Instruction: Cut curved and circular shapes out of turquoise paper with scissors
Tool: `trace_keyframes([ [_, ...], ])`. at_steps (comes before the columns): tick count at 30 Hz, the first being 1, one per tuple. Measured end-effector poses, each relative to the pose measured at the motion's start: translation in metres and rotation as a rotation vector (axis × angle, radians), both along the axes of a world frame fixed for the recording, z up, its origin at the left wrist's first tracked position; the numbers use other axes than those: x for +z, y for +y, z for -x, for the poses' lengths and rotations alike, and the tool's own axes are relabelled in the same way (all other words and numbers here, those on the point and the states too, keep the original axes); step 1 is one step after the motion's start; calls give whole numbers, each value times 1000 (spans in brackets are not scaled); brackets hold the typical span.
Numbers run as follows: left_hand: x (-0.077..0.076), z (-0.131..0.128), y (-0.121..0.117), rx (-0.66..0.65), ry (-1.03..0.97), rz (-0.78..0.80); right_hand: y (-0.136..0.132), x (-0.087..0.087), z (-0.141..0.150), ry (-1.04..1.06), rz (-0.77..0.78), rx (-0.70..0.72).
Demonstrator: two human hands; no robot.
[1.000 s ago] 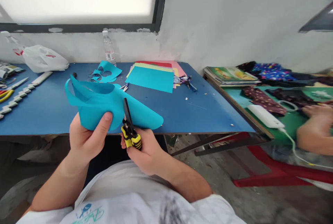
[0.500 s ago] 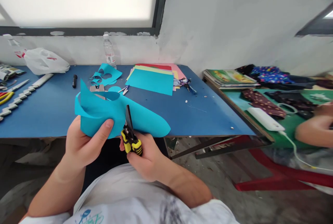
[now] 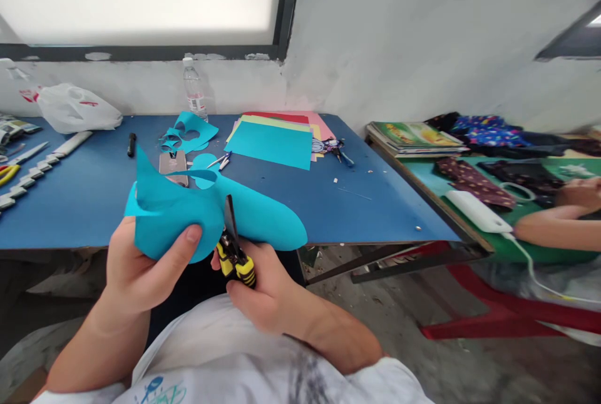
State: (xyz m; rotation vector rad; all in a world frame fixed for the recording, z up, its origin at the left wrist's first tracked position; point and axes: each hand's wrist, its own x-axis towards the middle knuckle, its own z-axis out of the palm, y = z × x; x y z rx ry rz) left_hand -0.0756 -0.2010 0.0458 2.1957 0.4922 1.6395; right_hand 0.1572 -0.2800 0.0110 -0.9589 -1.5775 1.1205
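My left hand (image 3: 150, 260) pinches a curled sheet of turquoise paper (image 3: 265, 213), thumb on the near face and fingers hidden behind it. The sheet bends up on the left and has a long rounded flap to the right. In my right hand (image 3: 263, 282) are scissors (image 3: 237, 260) with yellow and black handles and dark blades. Their blades point up at the sheet's middle, between the curled part and the flap. How far the blades are apart is hard to see. My right fingers are wrapped round the handles, partly hidden.
On the blue table (image 3: 357, 216) lie turquoise offcuts (image 3: 206, 131), stacked coloured sheets (image 3: 267, 144), a pen (image 3: 224, 161), a marker (image 3: 132, 145), a water bottle (image 3: 194, 91) and a white plastic bag (image 3: 77, 109). At right, another person's arm (image 3: 554, 228) rests by a white power strip (image 3: 479, 212).
My left hand has shifted slightly left and down with the curled paper, uncovering more of the grey card-like object behind. The scissors have lowered a little. The other person's arm moved left.
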Motion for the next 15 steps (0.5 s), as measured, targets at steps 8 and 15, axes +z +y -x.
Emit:
trace_keyframes([
  [8, 0, 2, -2, 88, 57, -125, -3, 5, 0, 22, 36, 4],
  [15, -2, 3, -12, 83, 62, 1, -4, 2, 1, 28, -15, -14],
])
